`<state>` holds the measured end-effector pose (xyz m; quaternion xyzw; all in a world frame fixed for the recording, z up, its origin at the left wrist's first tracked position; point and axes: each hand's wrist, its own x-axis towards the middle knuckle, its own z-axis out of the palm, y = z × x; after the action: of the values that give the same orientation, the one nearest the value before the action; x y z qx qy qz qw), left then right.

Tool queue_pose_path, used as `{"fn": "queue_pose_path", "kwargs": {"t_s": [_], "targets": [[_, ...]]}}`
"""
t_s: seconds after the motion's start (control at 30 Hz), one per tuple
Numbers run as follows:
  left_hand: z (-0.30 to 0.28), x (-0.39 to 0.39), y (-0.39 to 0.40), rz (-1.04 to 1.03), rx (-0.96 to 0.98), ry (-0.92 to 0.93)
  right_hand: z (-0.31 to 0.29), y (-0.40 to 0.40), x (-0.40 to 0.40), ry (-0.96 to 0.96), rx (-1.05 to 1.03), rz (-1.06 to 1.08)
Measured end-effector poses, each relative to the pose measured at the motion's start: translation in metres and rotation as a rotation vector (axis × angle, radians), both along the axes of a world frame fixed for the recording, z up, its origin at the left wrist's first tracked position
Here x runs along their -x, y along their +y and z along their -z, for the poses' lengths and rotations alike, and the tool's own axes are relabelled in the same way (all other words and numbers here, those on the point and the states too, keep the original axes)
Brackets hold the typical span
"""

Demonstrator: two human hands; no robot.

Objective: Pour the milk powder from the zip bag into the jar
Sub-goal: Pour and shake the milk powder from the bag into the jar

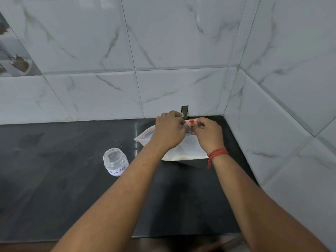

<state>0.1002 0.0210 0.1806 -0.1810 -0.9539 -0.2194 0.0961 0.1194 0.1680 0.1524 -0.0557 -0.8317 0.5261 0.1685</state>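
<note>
Zip bag flat on counter at twelve o'clock; jar open, at nine o'clock of it. Left hand pinched on bag top, right hand clamped on orange slider. Advised: steady seam, slide evenly, keep mouth raised.

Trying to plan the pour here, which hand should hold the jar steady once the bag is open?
Probably the left hand. The jar stands open on the counter on the left, just beside the left forearm. The right hand pinches the orange slider of the zip bag, so it suits tipping the bag.
</note>
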Motion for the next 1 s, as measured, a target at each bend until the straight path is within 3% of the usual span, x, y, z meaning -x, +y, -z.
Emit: {"fn": "queue_pose_path", "kwargs": {"t_s": [0.2, 0.6, 0.77, 1.0], "targets": [[0.002, -0.006, 0.001, -0.024, -0.110, 0.093, 0.010, -0.001, -0.005, -0.010, -0.059, 0.003], [-0.017, -0.007, -0.004, -0.083, -0.383, 0.061, 0.058, 0.031, -0.015, -0.285, -0.234, 0.125], [-0.024, -0.003, -0.029, -0.119, -0.505, 0.070, 0.055, 0.044, -0.010, -0.260, -0.233, 0.147], [0.000, 0.000, -0.081, -0.321, -0.735, 0.011, 0.022, 0.046, 0.010, -0.056, -0.291, 0.061]]}}
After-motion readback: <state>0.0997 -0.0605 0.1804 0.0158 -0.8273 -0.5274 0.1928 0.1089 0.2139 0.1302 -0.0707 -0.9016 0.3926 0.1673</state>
